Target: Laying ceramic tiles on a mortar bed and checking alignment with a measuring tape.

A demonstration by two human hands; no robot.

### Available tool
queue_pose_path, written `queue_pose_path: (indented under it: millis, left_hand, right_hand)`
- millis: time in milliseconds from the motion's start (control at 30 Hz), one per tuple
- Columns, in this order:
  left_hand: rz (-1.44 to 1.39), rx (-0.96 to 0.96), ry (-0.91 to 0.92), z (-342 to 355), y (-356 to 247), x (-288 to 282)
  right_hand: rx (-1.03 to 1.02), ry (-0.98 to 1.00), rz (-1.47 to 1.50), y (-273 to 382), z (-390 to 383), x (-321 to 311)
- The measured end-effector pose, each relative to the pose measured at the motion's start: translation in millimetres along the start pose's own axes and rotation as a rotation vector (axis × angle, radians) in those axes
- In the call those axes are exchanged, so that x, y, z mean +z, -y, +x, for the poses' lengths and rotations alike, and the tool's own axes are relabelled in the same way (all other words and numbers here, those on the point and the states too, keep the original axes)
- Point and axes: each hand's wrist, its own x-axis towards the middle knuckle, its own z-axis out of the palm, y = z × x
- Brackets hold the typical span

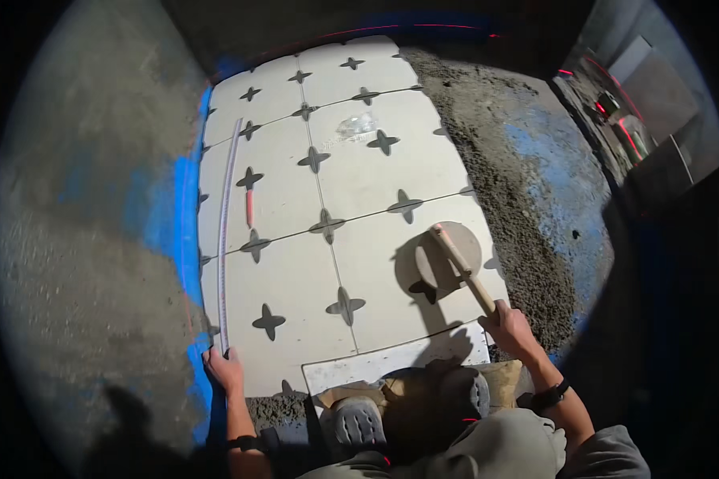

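My right hand [510, 327] grips the pale wooden handle [483, 294] of a mallet whose broad brown head [447, 259] is over a cream tile at the right, casting a shadow. My left hand [225, 367] is curled at the lower left edge of the tiles, around the near end of a long pale straightedge [225, 239]; whether it grips that or the tile edge is unclear. The tiles [284, 291] carry dark four-petal patterns. A red marker-like stick [249, 206] and crumpled clear plastic [356, 125] lie on them.
Wet mortar [527, 271] borders the tiles at the right. Blue-streaked walls [112, 207] flank the left. A white board [335, 369] lies under my grey shoes [358, 419]. Stacked slabs and gear [647, 96] stand at the far right; a dark wall [295, 24] closes the back.
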Motion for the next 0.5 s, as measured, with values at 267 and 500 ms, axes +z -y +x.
queue_pose_path:
  millis: [267,500]
  left_hand:
    - [-0.07,-0.155,0.114,10,30,27]
    - [-0.122,-0.159,0.191,14,44,36]
  right_hand:
    - [-0.01,0.011,0.044,-17,-8,0]
    - [-0.043,-0.079,0.073,-19,-8,6]
